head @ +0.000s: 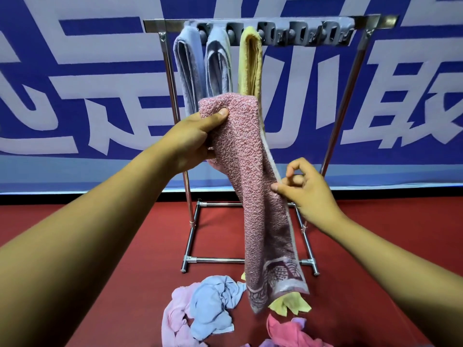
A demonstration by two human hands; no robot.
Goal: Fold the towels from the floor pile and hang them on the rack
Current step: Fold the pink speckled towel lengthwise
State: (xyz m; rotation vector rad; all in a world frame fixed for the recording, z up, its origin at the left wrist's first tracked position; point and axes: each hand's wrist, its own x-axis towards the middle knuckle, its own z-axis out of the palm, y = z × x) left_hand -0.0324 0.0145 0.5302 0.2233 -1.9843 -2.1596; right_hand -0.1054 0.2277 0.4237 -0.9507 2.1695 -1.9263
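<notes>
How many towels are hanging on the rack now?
3: a blue towel at the left, a second blue one beside it, then a yellow towel. The pink towel is held, not hung.

Two bare forearms enter from the lower corners of the head view, each ending in a bare hand. Left hand (190,141): no glove, ring or watch visible; thumbnail short and plain. Right hand (310,194): likewise ungloved, no jewellery, nails short and unpainted. No sleeve or cuff shows on either arm up to the frame edge. Wrists carry no bands or markings. Rest of the person is out of view.
</notes>
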